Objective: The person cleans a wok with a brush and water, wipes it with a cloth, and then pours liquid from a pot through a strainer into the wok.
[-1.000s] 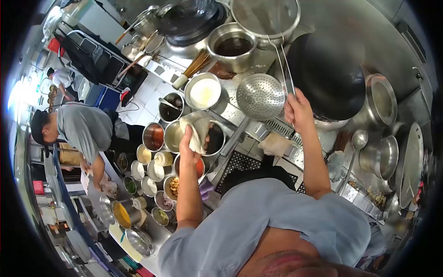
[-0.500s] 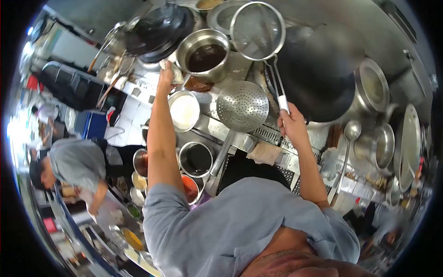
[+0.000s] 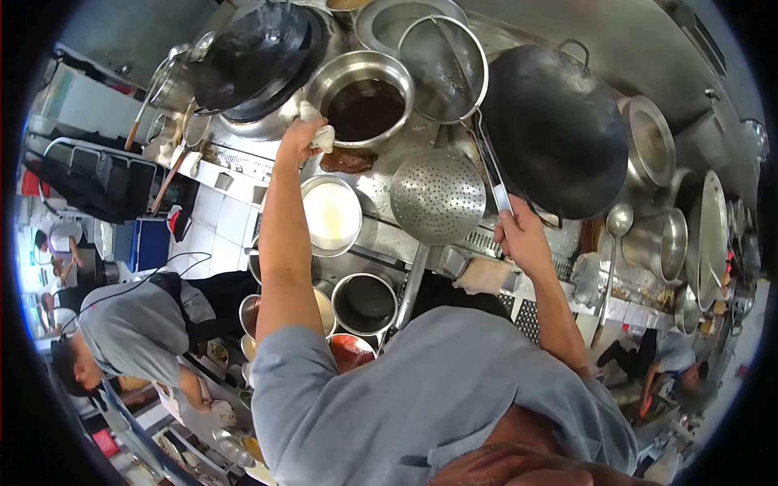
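Observation:
My left hand [image 3: 300,139] is closed on a folded pale cloth [image 3: 322,138], which lies against the near-left side of a steel pot [image 3: 399,87] of dark brown liquid. Whether it also grips a handle is hidden. The fingers of my right hand [image 3: 523,235] wrap round the handle of a round mesh strainer [image 3: 438,65]. The strainer's head is between that pot and a large black wok [image 3: 555,134]. Below the strainer, a perforated skimmer [image 3: 438,196] lies with its handle toward me. A smaller pot of white liquid [image 3: 332,215] stands beside my left forearm.
A dark wok [image 3: 255,57] sits at the back left. Nearer me are a pan with a dark inside [image 3: 365,304] and a pot of red sauce [image 3: 351,351]. A ladle [image 3: 619,220] and steel pots [image 3: 658,243] line the right. A co-worker [image 3: 134,328] bends over at left.
The view has shifted a little. My left hand with the cloth has come in against the pot of dark liquid. The strainer has moved slightly down, and the dark blur above the black wok is gone.

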